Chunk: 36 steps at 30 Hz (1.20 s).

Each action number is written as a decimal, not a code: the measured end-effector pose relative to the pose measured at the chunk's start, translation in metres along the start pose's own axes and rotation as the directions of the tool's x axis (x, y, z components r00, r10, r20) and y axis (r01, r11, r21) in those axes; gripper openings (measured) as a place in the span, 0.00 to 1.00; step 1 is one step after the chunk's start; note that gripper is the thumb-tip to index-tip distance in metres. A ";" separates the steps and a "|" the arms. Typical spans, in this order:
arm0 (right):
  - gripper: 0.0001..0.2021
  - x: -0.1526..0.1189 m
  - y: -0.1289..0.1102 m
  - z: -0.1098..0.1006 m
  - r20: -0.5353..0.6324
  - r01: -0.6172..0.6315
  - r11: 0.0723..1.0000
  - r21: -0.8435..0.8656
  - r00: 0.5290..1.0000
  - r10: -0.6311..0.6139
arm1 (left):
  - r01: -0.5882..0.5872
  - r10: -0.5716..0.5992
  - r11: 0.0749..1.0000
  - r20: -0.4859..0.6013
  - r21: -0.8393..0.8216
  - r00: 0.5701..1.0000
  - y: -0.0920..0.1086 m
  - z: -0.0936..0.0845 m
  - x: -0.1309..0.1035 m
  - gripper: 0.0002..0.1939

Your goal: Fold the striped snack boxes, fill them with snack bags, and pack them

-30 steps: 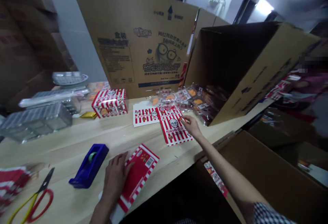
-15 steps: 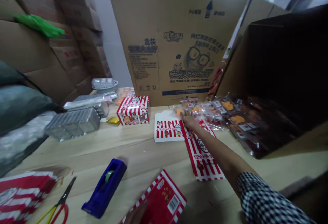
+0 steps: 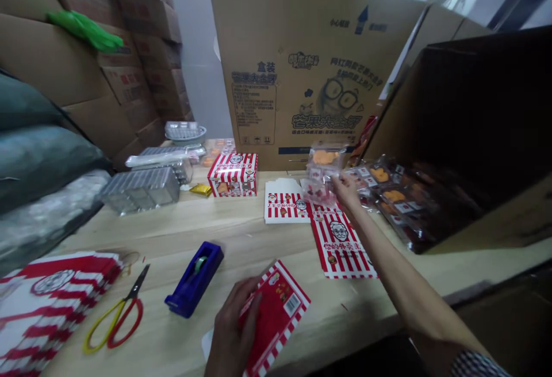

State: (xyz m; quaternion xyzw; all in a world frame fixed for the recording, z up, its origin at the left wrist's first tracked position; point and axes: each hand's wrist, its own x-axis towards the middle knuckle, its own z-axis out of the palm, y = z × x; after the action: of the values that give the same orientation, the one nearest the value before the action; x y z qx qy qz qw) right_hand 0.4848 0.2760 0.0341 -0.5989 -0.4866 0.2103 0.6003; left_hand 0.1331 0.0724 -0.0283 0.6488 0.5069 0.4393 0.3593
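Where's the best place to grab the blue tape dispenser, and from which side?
Probably across its two long flat sides, near the middle, coming from above. The tape dispenser lies low and narrow on the table, angled diagonally, with bare wood along both flanks, so fingers fit either side. The left hand, resting on the red flat box, is nearest. Avoid the open roll slot on top.

1. The pale wood-grain surface (image 3: 224,233) looks smooth and matt.
2. The flat red-and-white striped cardboard carton (image 3: 276,314) under the left hand (image 3: 233,337) has a slight sheen.
3. The clear crinkly plastic snack packet (image 3: 321,179) in the right hand (image 3: 347,190) is glossy.
4. The dark blue plastic tape dispenser (image 3: 194,279) looks smooth.
5. The big brown corrugated cardboard boxes (image 3: 302,72) are matt.
6. The scissors with red and yellow plastic handles (image 3: 116,319) have dull metal blades.
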 end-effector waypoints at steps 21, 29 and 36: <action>0.59 -0.258 -0.052 0.034 0.967 0.609 0.788 -0.094 0.244 -0.073 | 0.263 -0.611 0.715 -0.397 -0.648 0.685 0.020 -0.141 -0.136 0.33; 0.69 -0.258 -0.009 0.091 0.989 0.764 0.642 -0.067 -0.034 0.144 | 0.571 -0.734 0.575 -0.061 -0.586 0.676 -0.019 -0.157 -0.134 0.30; 0.69 -0.265 -0.009 0.074 0.991 0.685 0.728 -0.020 -0.081 0.104 | 0.565 -0.676 0.626 -0.013 -0.537 0.737 -0.048 -0.155 -0.104 0.33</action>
State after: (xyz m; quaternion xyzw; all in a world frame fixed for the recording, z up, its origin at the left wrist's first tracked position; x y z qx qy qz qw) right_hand 0.3035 0.0913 -0.0595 -0.2777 -0.9185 0.2671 -0.0889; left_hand -0.0387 -0.0150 -0.0388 0.2655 0.6037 0.4692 0.5873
